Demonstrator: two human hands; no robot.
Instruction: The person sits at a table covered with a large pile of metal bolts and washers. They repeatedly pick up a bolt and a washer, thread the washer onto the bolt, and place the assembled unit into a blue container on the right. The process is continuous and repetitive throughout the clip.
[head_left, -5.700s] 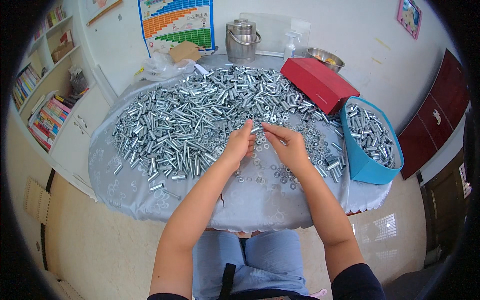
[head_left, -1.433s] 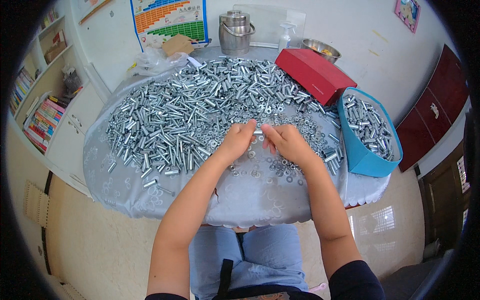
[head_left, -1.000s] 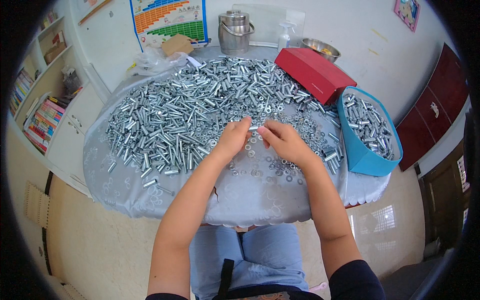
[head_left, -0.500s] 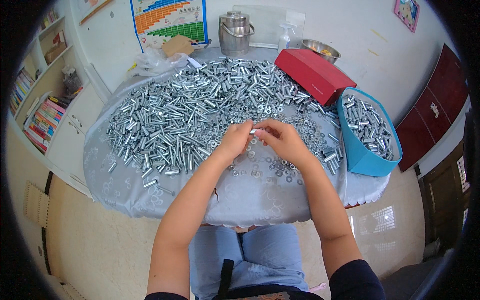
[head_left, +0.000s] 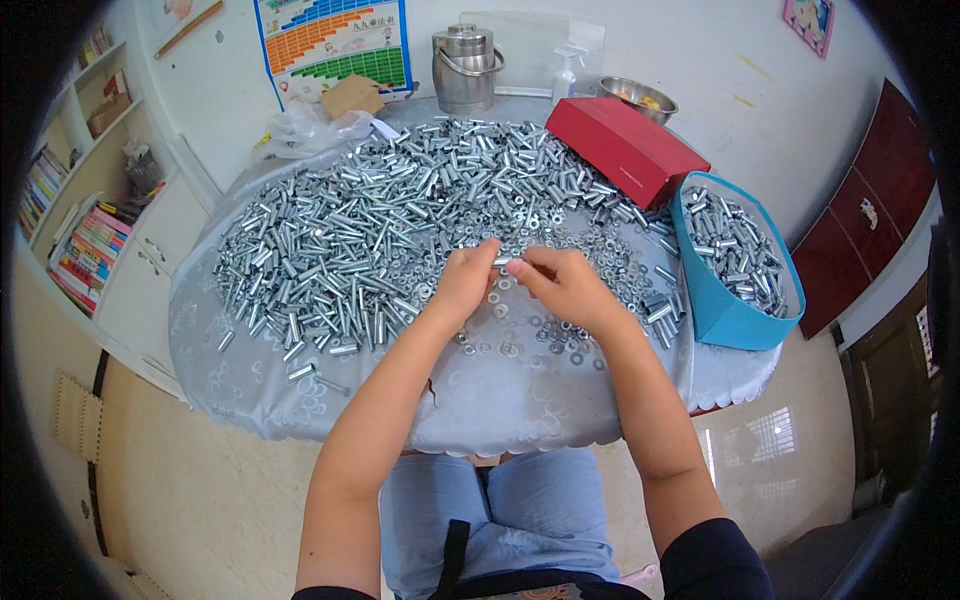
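Observation:
My left hand [head_left: 466, 283] and my right hand [head_left: 563, 285] meet fingertip to fingertip over the table's middle. Between them they pinch a small silver bolt [head_left: 501, 263]; which hand carries its weight I cannot tell. A wide heap of silver bolts [head_left: 380, 230] covers the table beyond and to the left of my hands. Loose washers and nuts [head_left: 545, 340] lie scattered on the grey tablecloth [head_left: 500, 400] just under and in front of my hands.
A blue bin [head_left: 730, 315] holding several bolts stands at the right edge. A red box [head_left: 625, 145] lies behind it. At the back stand a steel pot [head_left: 465, 70], a metal bowl [head_left: 635, 98], a spray bottle [head_left: 567, 75] and a plastic bag [head_left: 305, 125]. Bookshelves [head_left: 75, 230] are at the left.
My hands have stayed at the same spot over the washers, fingers shifting slightly around the small bolt. Nothing else on the table has moved.

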